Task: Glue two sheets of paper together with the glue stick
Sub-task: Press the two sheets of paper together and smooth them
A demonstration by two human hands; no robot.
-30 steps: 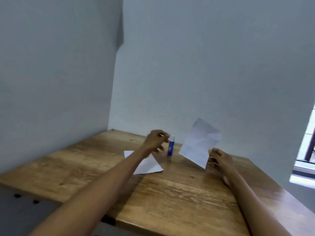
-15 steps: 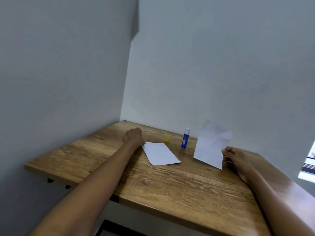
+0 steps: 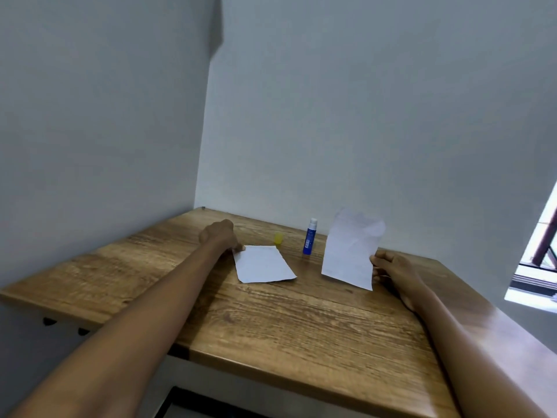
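Grey walls, corner wooden table (image 3: 301,321). Left hand (image 3: 219,235) at center frame, fingers on far corner of the flat sheet (image 3: 262,263); whether pinching or just pressing, can't tell. Right hand (image 3: 391,265) pinches the raised sheet (image 3: 351,248) by its edge, center right. Glue stick (image 3: 309,236) upright, uncapped, between sheets; yellow cap (image 3: 278,237) beside. Likely the joining step; next: lay raised sheet onto flat one, aligned.

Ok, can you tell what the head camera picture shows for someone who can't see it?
A person's right hand holds one sheet of paper up above a wooden table, while the left hand touches the corner of a second sheet lying flat. Between the sheets a blue glue stick stands uncapped beside its yellow cap.
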